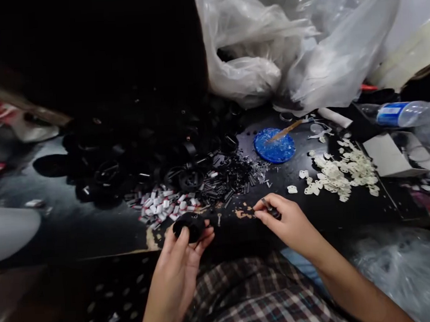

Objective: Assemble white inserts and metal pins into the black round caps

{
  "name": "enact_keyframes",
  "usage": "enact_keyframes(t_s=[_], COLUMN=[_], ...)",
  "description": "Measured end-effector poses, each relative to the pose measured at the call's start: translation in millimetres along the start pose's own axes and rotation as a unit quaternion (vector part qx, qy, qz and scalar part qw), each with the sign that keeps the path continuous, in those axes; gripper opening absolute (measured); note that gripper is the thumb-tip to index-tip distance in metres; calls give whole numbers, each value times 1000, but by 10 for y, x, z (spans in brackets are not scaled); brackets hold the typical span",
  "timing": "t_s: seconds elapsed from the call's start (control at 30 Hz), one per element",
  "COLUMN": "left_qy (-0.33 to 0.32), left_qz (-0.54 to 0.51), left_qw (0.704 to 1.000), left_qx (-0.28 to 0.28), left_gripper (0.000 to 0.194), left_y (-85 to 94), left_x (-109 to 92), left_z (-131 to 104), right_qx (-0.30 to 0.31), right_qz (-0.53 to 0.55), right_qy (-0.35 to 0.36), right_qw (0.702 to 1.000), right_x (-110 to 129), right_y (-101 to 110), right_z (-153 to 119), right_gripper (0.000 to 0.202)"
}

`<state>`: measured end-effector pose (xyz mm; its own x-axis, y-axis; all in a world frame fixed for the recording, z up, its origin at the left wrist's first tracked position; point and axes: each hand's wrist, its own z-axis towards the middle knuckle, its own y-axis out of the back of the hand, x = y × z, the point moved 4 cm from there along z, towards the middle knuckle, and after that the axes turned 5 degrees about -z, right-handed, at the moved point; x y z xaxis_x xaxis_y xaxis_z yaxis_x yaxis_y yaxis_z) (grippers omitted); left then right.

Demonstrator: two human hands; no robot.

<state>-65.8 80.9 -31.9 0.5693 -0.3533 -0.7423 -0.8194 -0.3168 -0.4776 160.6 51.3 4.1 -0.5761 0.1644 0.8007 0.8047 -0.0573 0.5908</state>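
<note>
My left hand (180, 261) is closed around a round, hollow black plastic part (191, 223), tilted at the table's front edge with my thumb over its rim. To the right of it, my right hand (290, 222) pinches a small dark piece (271, 209), half hidden by the fingers, so its kind is unclear. Between and beyond the hands lies a heap of thin black pieces (221, 182), some ridged like screws or springs. Just behind the black part is a pile of small grey-white pieces with red ends (167, 205).
Many black round parts (107, 171) crowd the back left. A blue lid (272, 153) with a smeared surface carries a wooden stick (287, 130). Cream flat pieces (340, 171) are heaped at right, beside a white box (391, 156) and bottle (396, 114). Plastic bags (325, 68) stand behind.
</note>
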Motion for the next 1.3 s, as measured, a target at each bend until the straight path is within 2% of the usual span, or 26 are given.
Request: enact_keyframes(t_s=[0.13, 0.23, 0.3, 0.47, 0.57, 0.67, 0.83, 0.93, 1.0, 1.1, 1.2, 1.3], left_qy=[58, 58, 47, 15, 18, 20, 3, 4, 13, 37, 69, 85], left_qz=[-35, -55, -52, -24, -11, -11, -30, -39, -50, -68, -88, -101], left_qw=[997, 995, 996, 999, 1000, 1000, 1000, 999, 999, 997, 993, 991], left_qx=[25, 56, 60, 23, 5, 14, 10, 6, 5, 10, 24, 40], left_gripper=[25, 17, 12, 13, 13, 14, 11, 10, 10, 13, 15, 14], left_y=[-107, -220, -235, -67, 31, 50, 48, 68, 83, 65, -32, -153], left_x=[101, 96, 56, -85, -120, -111, -71, -46, -31, -7, 40, 110], left_z=[172, 236, 253, 231, 215, 214, 181, 131, 99, 64, 32, 10], right_qx=[10, 25, 43, 69, 84, 87, 81, 78, 70, 48, 31, 20], right_qz=[-74, -149, -183, -207, -217, -255, -367, -383, -356, -231, -97, -45], right_qy=[30, 53, 80, 106, 133, 175, 219, 236, 249, 253, 218, 169], right_qw=[997, 987, 979, 970, 963, 947, 901, 890, 898, 938, 971, 984], right_x=[103, 169, 216, 294, 355, 453, 603, 635, 642, 644, 627, 585], right_y=[-97, -222, -303, -432, -511, -596, -757, -819, -813, -715, -575, -474], right_z=[124, 222, 275, 365, 395, 410, 445, 454, 440, 388, 319, 263], right_gripper=[11, 13, 13, 11, 11, 9, 11, 12, 11, 9, 10, 9])
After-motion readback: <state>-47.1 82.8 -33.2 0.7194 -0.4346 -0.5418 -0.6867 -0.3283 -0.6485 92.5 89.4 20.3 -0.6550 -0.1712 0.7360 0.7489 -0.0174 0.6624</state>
